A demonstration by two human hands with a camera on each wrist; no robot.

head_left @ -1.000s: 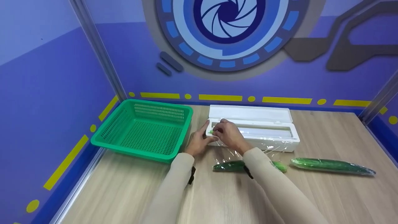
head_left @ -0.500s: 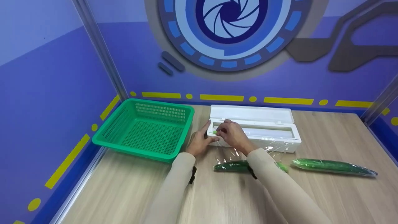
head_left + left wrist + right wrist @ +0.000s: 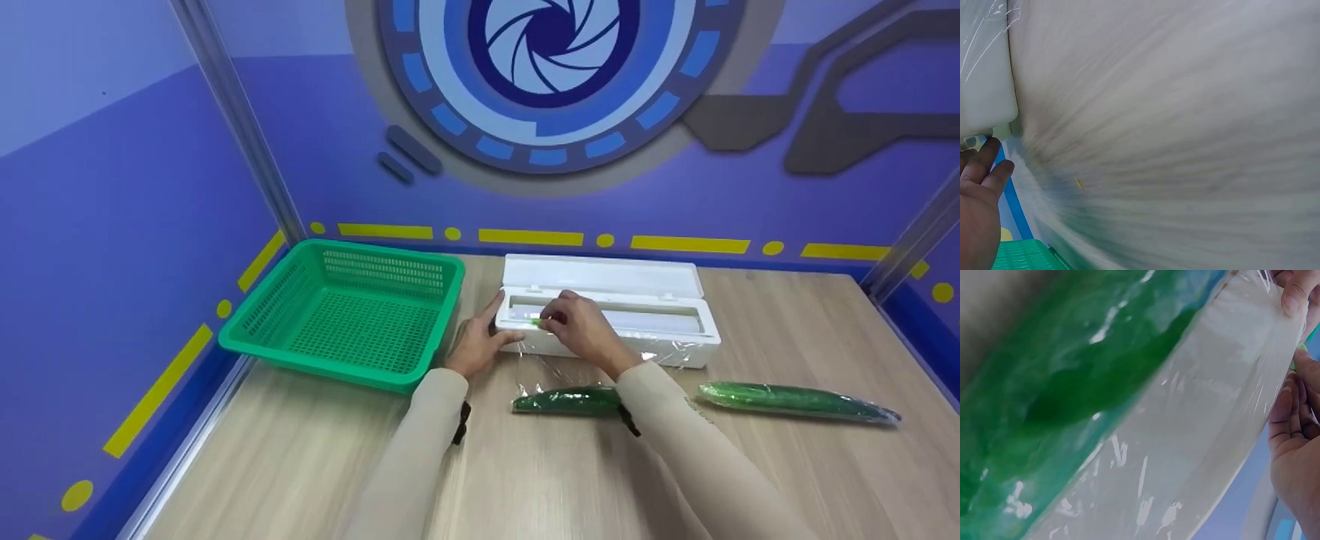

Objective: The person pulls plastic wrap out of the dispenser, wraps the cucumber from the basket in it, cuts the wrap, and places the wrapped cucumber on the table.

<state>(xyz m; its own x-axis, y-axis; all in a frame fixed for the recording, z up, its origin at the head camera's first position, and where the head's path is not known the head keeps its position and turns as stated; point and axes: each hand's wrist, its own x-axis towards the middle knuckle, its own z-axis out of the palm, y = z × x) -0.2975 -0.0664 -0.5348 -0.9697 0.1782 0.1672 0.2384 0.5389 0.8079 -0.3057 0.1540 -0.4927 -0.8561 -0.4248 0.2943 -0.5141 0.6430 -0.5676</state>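
A white cling film box (image 3: 675,352) stands with its lid folded back and a roll inside. My left hand (image 3: 474,345) holds the box's left end, thumb along the front; in the left wrist view the fingers of that hand (image 3: 979,214) lie against the end. With thumb and fingers, my right hand (image 3: 581,324) pinches a small green slide cutter (image 3: 535,322) on the box's front edge. Clear film (image 3: 551,369) hangs from that edge down to a cucumber (image 3: 570,402), whose right end my sleeve hides. The right wrist view shows the film-covered cucumber (image 3: 1072,394) close up, blurred.
A second cucumber (image 3: 795,401), wrapped in film, lies on the wooden table (image 3: 300,450) to the right. Left of the box sits a green basket (image 3: 337,369) with nothing in it. A blue wall (image 3: 390,202) stands just behind.
My right hand has slid the green cutter to the right along the box's front edge. The left hand stays at the box's left end.
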